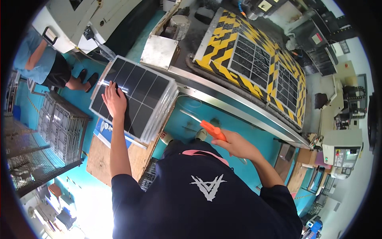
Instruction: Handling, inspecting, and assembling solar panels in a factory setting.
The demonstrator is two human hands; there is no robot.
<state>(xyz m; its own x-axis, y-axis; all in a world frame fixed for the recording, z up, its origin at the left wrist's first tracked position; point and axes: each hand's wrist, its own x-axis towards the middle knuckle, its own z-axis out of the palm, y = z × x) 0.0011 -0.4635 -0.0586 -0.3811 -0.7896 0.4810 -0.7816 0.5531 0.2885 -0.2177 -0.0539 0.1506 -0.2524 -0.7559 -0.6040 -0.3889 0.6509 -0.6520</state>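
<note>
My left hand (114,100) lies with fingers spread over the top of a stack of dark, glossy panels (149,89) divided by pale grid lines. It appears to rest on the surface and grips nothing. The layered, light edges of the stack show on the side nearest the machine. In my right hand (238,145) is an orange air blow gun (211,128). Its thin metal nozzle points up and left toward the stack, without touching it. A piece of pale hose shows below that hand.
A wooden board (99,159) supports the stack. Ahead and right stands a machine bed with a metal front rail (238,105) and a yellow-black striped fixture (217,51) carrying gridded panels. More stacked panels (59,123) stand at left, near another person (51,63). A control panel (345,157) is far right.
</note>
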